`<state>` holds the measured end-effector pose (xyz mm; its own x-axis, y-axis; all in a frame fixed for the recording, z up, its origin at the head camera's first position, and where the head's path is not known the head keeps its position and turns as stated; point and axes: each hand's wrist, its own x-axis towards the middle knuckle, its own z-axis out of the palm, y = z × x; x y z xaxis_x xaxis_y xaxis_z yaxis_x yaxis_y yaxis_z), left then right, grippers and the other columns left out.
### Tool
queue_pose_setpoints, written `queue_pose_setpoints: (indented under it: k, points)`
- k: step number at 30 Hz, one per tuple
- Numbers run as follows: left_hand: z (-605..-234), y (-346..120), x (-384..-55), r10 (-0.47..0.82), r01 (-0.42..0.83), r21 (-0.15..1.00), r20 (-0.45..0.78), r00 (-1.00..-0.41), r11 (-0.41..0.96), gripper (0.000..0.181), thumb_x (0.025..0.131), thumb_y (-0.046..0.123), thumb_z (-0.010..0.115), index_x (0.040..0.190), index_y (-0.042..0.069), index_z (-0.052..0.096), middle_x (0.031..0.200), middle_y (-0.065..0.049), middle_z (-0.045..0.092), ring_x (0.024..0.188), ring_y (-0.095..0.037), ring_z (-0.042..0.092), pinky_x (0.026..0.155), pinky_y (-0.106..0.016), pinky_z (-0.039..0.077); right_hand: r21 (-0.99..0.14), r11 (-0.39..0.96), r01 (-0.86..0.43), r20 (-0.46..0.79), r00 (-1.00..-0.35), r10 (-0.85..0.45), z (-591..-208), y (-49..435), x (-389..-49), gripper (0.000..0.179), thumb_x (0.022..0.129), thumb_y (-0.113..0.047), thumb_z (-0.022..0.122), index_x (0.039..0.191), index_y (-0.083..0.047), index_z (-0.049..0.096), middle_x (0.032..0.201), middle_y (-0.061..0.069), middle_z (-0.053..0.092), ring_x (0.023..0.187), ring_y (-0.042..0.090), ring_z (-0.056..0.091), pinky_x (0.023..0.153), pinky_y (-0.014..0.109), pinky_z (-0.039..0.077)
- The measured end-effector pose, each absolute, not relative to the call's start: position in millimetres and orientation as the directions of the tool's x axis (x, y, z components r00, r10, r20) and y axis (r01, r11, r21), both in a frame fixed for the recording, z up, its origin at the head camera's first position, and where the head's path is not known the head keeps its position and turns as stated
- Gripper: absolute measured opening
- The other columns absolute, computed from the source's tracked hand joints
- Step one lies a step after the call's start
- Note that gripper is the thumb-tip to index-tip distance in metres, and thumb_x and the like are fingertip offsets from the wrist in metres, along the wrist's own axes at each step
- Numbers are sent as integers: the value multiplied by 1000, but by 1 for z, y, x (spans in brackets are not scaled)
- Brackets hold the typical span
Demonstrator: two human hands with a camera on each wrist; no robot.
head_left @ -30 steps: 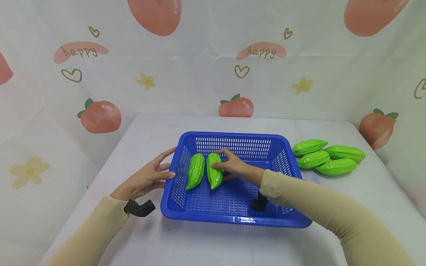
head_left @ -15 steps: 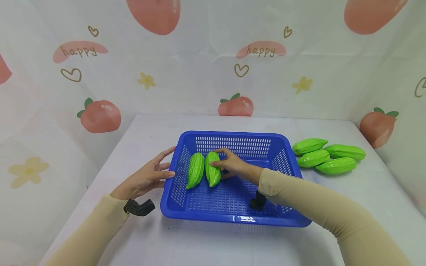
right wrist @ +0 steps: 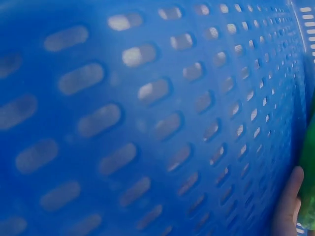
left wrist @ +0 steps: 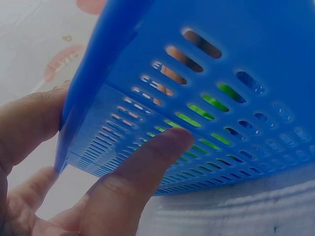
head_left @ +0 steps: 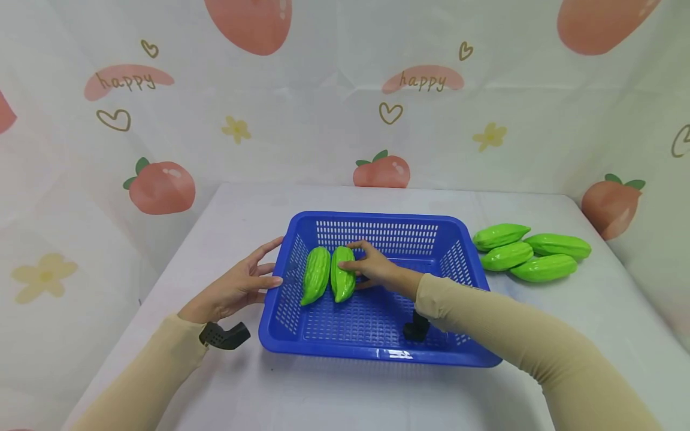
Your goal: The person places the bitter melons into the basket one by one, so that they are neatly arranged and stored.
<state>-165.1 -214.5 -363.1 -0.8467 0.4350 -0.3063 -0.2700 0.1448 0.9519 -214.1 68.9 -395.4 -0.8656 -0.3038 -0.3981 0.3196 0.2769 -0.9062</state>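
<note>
In the head view my right hand [head_left: 380, 269] reaches into the blue basket [head_left: 377, 354] and grips a glossy green bitter melon [head_left: 343, 281], its thumb and fingers around the upper half. Close on that melon's left lies a second bitter melon [head_left: 316, 276], along the basket's left side. My left hand [head_left: 237, 288] touches the outside of the basket's left wall with fingers spread. The left wrist view shows its thumb [left wrist: 167, 147] against the slotted wall and other fingertips at the rim. Little of the held melon [right wrist: 308, 177] shows in the right wrist view.
Several more bitter melons [head_left: 544, 268] lie in a cluster on the white table [head_left: 232, 206], just right of the basket. A printed cloth [head_left: 318, 108] hangs behind the table. Black wrist cameras [head_left: 223, 336] sit on both sleeves.
My right hand has shifted the held bitter melon slightly left, closer to the one beside it. The left hand stays at the basket's side.
</note>
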Motion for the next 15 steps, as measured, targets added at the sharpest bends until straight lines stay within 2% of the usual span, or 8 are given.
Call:
queue_pose_setpoints:
  k: [15]
  points:
    - [-364, -215, -164, 426, -269, 953, -303, -852, 140, 91, 91, 12, 67, 155, 36, 8, 151, -24, 36, 112, -33, 64, 91, -50, 53, -911, 284, 300, -382, -873, -302, -398, 67, -214, 60, 91, -21, 67, 143, -14, 37, 127, 23, 50, 108, 34, 58, 81, 48, 58]
